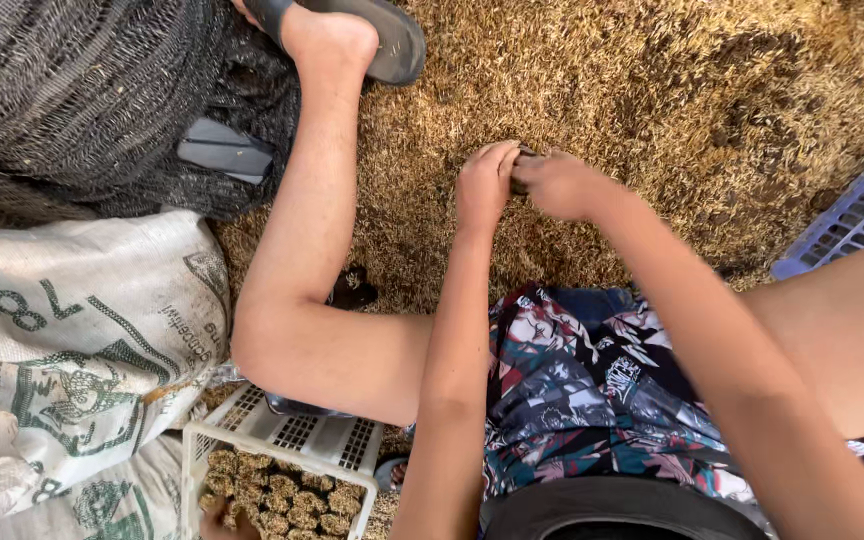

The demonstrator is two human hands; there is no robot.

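Seen from above, a seated person's two bare hands meet over a floor covered in golden-brown rice husk (602, 120). The left hand (485, 185) and right hand (560, 185) press together with fingers curled around a small dark lump (520, 183); most of it is hidden between the fingers, so what it is cannot be told. Both sets of fingers are clamped on it.

Nearer than the fingers, the person's lap shows patterned shorts (592, 390) in teal, red, white and black, with a dark rounded rim cut off at the bottom edge. To the left of the fingers a bent bare leg runs up to a foot in a dark sandal (382, 35), partly cut off at the top.

Further left lies a heap of black mesh netting (72, 100), and below it white woven plastic sacks (72, 330) with green printing. Below and left of the fingers, a white slotted plastic crate (297, 440) holds rows of small husk-covered blocks (282, 495). A blue slotted crate (852, 215) is cut off at the right edge.
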